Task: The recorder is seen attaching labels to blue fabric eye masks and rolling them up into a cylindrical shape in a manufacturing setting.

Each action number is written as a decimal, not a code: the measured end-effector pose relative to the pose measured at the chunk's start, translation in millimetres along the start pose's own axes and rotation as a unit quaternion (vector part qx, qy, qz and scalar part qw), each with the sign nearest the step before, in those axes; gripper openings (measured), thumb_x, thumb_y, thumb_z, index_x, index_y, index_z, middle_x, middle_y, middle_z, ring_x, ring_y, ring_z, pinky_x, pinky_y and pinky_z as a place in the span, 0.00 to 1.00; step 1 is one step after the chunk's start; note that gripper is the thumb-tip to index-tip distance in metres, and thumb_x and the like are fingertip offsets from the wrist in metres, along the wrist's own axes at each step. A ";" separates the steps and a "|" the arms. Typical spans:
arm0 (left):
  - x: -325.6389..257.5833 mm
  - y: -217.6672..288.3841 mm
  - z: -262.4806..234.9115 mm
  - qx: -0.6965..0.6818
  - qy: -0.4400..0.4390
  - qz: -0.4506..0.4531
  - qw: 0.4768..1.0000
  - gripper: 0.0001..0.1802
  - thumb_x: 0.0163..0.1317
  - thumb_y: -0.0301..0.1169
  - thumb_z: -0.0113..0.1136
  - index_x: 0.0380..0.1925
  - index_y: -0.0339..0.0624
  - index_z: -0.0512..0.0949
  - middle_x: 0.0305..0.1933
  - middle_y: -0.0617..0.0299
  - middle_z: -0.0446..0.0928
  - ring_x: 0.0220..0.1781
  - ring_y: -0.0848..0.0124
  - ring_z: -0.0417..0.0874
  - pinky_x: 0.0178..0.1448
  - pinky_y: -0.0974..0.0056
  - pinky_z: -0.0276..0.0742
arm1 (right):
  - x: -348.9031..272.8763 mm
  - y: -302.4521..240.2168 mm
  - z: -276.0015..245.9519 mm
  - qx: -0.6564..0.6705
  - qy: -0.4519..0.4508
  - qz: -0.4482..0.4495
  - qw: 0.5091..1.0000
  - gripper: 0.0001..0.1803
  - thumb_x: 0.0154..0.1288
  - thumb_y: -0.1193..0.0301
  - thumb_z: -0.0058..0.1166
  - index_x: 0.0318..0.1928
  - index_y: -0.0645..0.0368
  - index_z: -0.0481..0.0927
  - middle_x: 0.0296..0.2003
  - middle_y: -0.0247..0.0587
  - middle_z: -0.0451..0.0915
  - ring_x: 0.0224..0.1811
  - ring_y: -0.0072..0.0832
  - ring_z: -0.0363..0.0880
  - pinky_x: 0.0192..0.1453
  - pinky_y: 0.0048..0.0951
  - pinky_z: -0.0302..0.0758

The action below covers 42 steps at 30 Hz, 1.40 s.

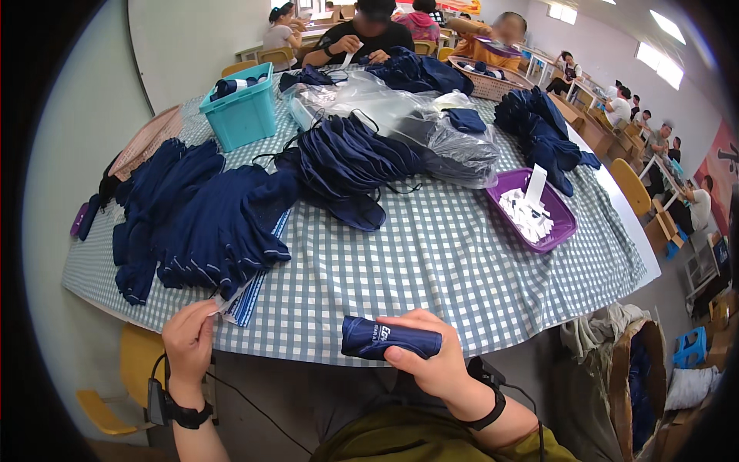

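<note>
My right hand (427,350) is wrapped round a rolled navy fabric bundle (377,339) with white print on its side, held level just over the table's front edge. At the front left, my left hand (187,333) is closed in a pinch on a small white strip (221,306). That strip lies against the near end of a fanned pile of navy fabric pieces (208,223). Under the pile's edge a blue striped piece (248,302) sticks out. A purple basket (567,225) of white paper strips stands to the right.
A heap of navy corded pouches (346,162) lies mid-table beside clear plastic bags (462,154). Behind are a teal bin (240,127), a pink basket (154,138) and more navy fabric (531,127). Across the table a person (369,38) handles a white strip. An open carton (622,385) stands at right.
</note>
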<state>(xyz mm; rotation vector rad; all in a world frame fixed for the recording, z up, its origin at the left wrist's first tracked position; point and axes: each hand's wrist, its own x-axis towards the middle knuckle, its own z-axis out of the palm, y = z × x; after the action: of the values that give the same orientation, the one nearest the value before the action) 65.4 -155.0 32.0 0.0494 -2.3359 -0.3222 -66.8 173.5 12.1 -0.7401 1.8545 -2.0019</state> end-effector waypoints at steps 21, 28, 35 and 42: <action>-24.6 27.0 2.2 -0.161 -0.059 -0.124 0.977 0.09 0.43 0.13 0.68 0.22 0.35 0.78 0.32 0.53 0.86 0.33 0.60 0.86 0.38 0.64 0.79 | -24.2 -5.7 -10.6 0.012 0.021 0.021 0.999 0.22 0.59 0.67 0.71 0.53 0.61 0.86 0.37 0.33 0.79 0.40 0.20 0.75 0.45 0.23 0.71; -23.5 3.2 -7.3 -0.064 -0.010 -0.041 0.997 0.12 0.47 0.13 0.67 0.25 0.37 0.74 0.34 0.56 0.86 0.34 0.59 0.86 0.38 0.64 0.79 | -24.8 -1.9 -11.6 0.047 0.028 0.026 0.998 0.22 0.58 0.68 0.71 0.53 0.63 0.85 0.37 0.34 0.78 0.40 0.21 0.75 0.45 0.23 0.72; -3.5 -38.2 -23.9 -0.041 0.007 -0.003 0.999 0.11 0.45 0.12 0.66 0.24 0.34 0.75 0.35 0.54 0.86 0.37 0.57 0.87 0.41 0.62 0.81 | -24.8 4.9 -12.7 0.052 0.044 0.053 0.996 0.23 0.56 0.66 0.72 0.52 0.63 0.86 0.39 0.35 0.79 0.41 0.22 0.75 0.48 0.23 0.71; -27.9 -24.7 -27.0 -0.018 -0.081 0.043 0.996 0.11 0.46 0.15 0.65 0.31 0.35 0.81 0.36 0.55 0.85 0.38 0.56 0.86 0.42 0.60 0.82 | -22.9 11.8 -9.8 0.070 0.053 0.059 0.994 0.32 0.53 0.55 0.73 0.50 0.70 0.85 0.39 0.39 0.78 0.41 0.25 0.77 0.47 0.24 0.71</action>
<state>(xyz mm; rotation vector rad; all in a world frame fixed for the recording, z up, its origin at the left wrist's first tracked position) 102.7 -181.1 24.9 -0.0992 -2.4842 -0.3357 -55.0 192.9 -3.5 -0.4828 1.7484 -2.1054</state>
